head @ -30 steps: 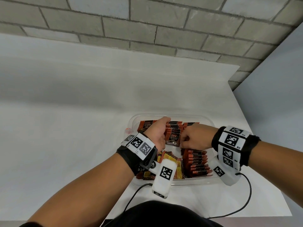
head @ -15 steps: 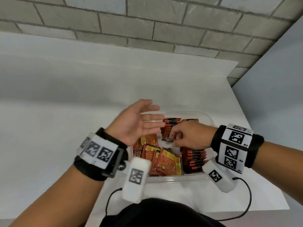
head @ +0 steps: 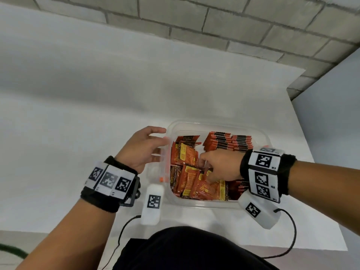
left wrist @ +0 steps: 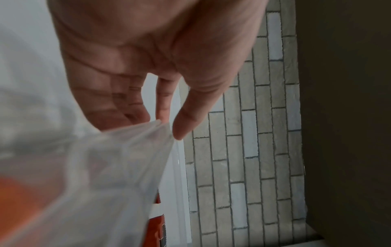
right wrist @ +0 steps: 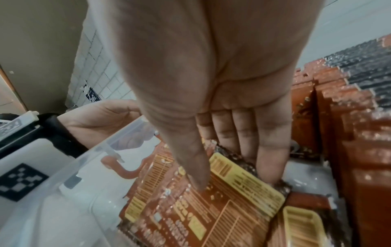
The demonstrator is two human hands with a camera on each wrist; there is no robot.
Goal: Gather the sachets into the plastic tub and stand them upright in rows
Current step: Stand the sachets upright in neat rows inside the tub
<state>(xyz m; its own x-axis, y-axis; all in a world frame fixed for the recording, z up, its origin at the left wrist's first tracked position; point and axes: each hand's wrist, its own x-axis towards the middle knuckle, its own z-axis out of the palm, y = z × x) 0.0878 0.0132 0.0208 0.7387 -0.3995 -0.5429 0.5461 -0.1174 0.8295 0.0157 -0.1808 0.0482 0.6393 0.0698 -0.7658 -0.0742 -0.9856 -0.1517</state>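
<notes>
Clear plastic tub (head: 218, 204) sits on the white desk (head: 78, 133). Right hand (head: 220, 166) reaches inside — thumb and fingers (right wrist: 271, 160) pinch a loose orange sachet (right wrist: 213, 200) from the jumbled pile; its yellow label print is illegible. Upright rows of sachets (head: 228, 142) stand beyond the fingers. Left hand (head: 142, 149) rests against the tub's left wall, fingers (left wrist: 162, 103) straight, slightly apart.

One tub (head: 218, 204), two hands (head: 143, 148), sachets (head: 190, 184) beyond count
</notes>
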